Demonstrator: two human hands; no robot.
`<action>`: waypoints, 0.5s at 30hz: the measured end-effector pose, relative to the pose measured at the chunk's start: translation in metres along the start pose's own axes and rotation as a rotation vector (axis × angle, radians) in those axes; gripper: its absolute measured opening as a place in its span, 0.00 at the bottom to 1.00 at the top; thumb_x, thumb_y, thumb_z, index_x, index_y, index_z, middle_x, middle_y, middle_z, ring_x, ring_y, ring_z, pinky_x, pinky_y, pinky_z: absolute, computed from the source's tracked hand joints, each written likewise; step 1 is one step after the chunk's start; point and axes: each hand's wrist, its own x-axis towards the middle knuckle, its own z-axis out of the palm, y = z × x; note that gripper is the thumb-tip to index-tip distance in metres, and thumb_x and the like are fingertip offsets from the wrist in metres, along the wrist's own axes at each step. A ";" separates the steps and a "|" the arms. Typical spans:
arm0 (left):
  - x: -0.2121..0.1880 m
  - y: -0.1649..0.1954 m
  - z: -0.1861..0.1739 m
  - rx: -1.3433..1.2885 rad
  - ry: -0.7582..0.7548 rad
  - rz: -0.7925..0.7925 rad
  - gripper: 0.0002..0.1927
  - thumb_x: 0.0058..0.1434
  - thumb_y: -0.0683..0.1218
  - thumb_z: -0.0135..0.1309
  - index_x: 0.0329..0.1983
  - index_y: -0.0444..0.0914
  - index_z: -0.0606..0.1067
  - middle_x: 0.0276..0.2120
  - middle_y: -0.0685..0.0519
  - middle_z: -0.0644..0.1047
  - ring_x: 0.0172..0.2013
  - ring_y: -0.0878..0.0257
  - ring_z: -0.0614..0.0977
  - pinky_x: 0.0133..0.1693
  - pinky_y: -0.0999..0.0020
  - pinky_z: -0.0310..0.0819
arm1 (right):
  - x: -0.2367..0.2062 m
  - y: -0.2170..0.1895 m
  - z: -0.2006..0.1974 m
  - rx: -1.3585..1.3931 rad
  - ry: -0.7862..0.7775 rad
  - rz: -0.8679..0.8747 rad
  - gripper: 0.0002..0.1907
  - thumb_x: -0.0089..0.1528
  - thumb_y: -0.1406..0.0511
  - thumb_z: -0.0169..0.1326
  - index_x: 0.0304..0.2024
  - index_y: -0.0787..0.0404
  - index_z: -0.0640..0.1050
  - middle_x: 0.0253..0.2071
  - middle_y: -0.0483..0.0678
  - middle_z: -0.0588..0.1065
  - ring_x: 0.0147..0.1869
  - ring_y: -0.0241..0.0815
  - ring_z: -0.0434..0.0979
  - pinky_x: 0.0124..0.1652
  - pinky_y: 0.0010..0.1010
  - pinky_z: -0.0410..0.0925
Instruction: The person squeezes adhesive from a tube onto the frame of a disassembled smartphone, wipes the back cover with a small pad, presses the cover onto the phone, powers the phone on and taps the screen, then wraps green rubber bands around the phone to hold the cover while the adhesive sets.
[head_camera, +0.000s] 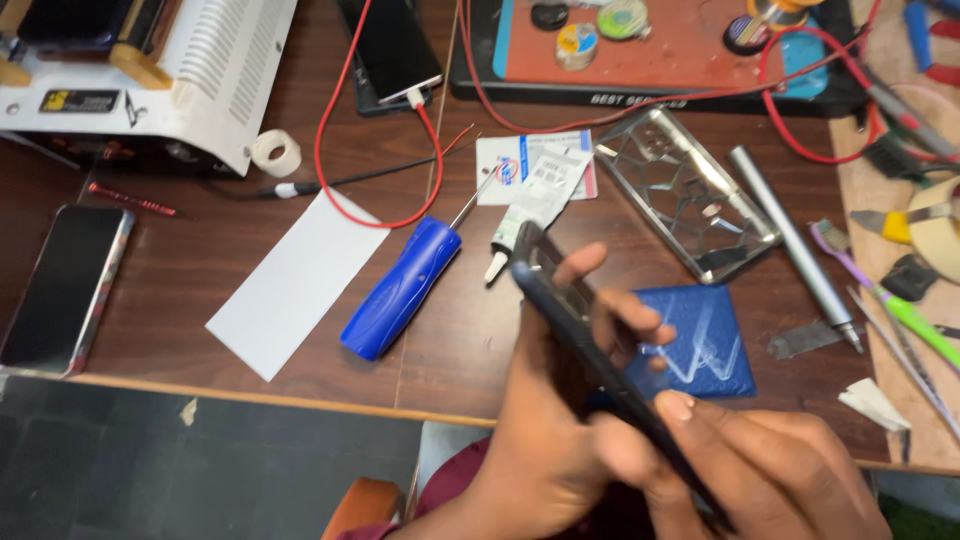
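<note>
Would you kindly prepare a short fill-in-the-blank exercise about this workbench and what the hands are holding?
1. Both hands, left hand and right hand, hold a dark ____.
2. The screwdriver on the table has a ____ handle.
3. The white sheet lies to the ____ of the screwdriver.

Missing words: phone; blue; left

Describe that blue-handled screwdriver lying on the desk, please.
The screwdriver has a thick, glossy blue plastic handle with ribbed grip sections and a thin metal shaft. It lies flat on the brown wooden desk, slanted, tip pointing up-right toward a white card. A white paper sheet lies just to its left. Neither hand touches it.
</note>
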 end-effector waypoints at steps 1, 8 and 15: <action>0.003 0.000 -0.002 -0.015 0.038 0.002 0.55 0.56 0.60 0.68 0.78 0.36 0.52 0.58 0.48 0.70 0.60 0.54 0.74 0.61 0.58 0.69 | 0.003 0.000 -0.001 0.049 0.014 0.134 0.18 0.55 0.68 0.67 0.48 0.61 0.81 0.42 0.47 0.78 0.42 0.38 0.81 0.43 0.28 0.75; 0.010 0.003 -0.009 -0.292 -0.037 -0.120 0.47 0.71 0.72 0.21 0.74 0.31 0.58 0.66 0.37 0.69 0.66 0.50 0.72 0.69 0.53 0.64 | 0.006 0.007 0.025 1.138 0.254 0.919 0.17 0.58 0.76 0.57 0.50 0.75 0.78 0.52 0.61 0.80 0.51 0.44 0.82 0.47 0.34 0.74; 0.007 -0.002 -0.009 -0.408 -0.074 -0.204 0.47 0.70 0.72 0.18 0.72 0.31 0.62 0.61 0.38 0.73 0.60 0.48 0.77 0.63 0.51 0.71 | -0.024 0.018 0.035 1.298 0.189 1.114 0.17 0.59 0.75 0.54 0.51 0.76 0.78 0.56 0.63 0.80 0.62 0.50 0.79 0.59 0.45 0.72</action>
